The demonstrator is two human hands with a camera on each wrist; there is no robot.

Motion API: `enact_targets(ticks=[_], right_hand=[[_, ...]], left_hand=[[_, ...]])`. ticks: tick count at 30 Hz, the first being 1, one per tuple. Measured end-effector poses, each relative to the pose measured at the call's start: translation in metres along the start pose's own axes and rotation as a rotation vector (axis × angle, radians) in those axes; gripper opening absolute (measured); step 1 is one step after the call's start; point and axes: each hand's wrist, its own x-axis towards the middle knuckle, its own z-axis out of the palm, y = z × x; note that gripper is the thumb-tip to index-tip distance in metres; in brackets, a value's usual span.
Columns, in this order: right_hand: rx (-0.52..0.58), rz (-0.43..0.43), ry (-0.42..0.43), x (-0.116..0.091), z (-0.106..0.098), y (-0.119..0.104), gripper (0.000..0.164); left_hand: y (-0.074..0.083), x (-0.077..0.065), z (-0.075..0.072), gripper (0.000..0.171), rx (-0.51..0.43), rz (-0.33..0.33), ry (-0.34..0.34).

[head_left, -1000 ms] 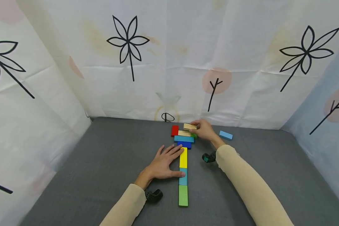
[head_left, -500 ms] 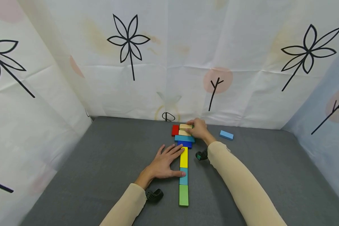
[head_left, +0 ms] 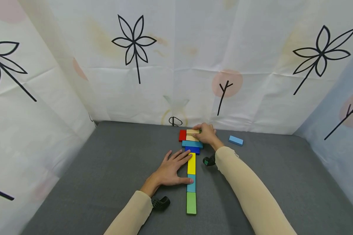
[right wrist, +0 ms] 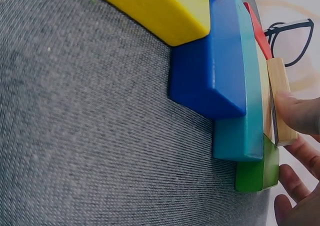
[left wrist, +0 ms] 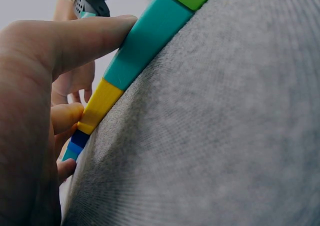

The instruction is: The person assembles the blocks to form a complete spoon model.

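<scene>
My right hand (head_left: 207,134) pinches a plain wooden block (right wrist: 279,86) between thumb and fingers at the far end of a row of coloured blocks. A second plain block (head_left: 192,138) lies close along its near side, and a red block (head_left: 182,135) stands left of both. Under the right fingers a green block (right wrist: 257,173) shows in the right wrist view. My left hand (head_left: 171,170) rests spread on the row. Its thumb touches a teal block (head_left: 191,187), and fingertips lie by the yellow block (head_left: 191,166) and dark blue block (head_left: 195,150).
A wide teal block (head_left: 192,144) lies crosswise beyond the dark blue one. The row's near end is a light green block (head_left: 191,203). A loose light blue block (head_left: 236,140) lies right of the right hand. A printed cloth (head_left: 176,91) hangs behind the grey table (head_left: 120,163).
My right hand has moved left and set the plain wooden block against the red block, above the second plain one. The left hand has stayed in place.
</scene>
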Motion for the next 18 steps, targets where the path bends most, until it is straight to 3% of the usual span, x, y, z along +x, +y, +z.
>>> enact_targets(ticks=[18], right_hand=[[0.033, 0.038, -0.029, 0.0022, 0.0005, 0.0012, 0.03]], left_hand=[[0.0011, 0.0001, -0.0006, 0.095, -0.005, 0.005, 0.002]])
